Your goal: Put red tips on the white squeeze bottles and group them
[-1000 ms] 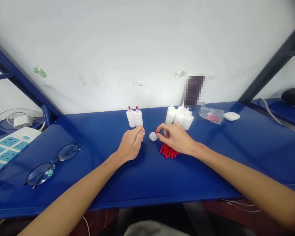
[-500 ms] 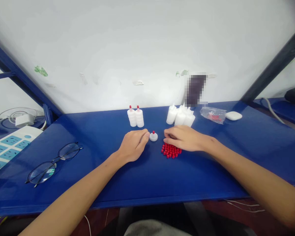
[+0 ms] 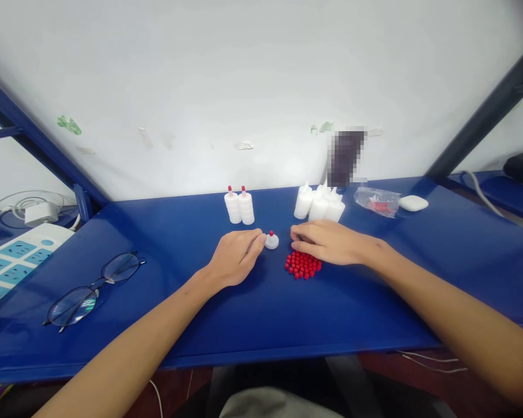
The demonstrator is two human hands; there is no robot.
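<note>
My left hand [image 3: 236,257] is closed, back up, with its thumb against its index finger. Its fingertips reach the edge of a round white nozzle lid [image 3: 271,242] with a small red cap on its tip. Whether they hold anything is hidden. My right hand [image 3: 325,241] lies with its fingers curled in, just behind a cluster of small red caps [image 3: 303,266] and partly over it. What is under those fingers does not show. Two white squeeze bottles [image 3: 239,208] with red caps stand behind my left hand. Several uncapped white bottles [image 3: 316,203] stand behind my right.
A clear plastic bag [image 3: 378,201] with red pieces and a white rounded object [image 3: 414,203] lie at the back right. Eyeglasses [image 3: 91,290] and a power strip [image 3: 20,261] are on the left. A wall [image 3: 200,87] borders the blue tabletop [image 3: 244,313] behind.
Both hands keep practically the same pose and place. The whole view has shifted very slightly; the lid, caps and bottles stay where they were.
</note>
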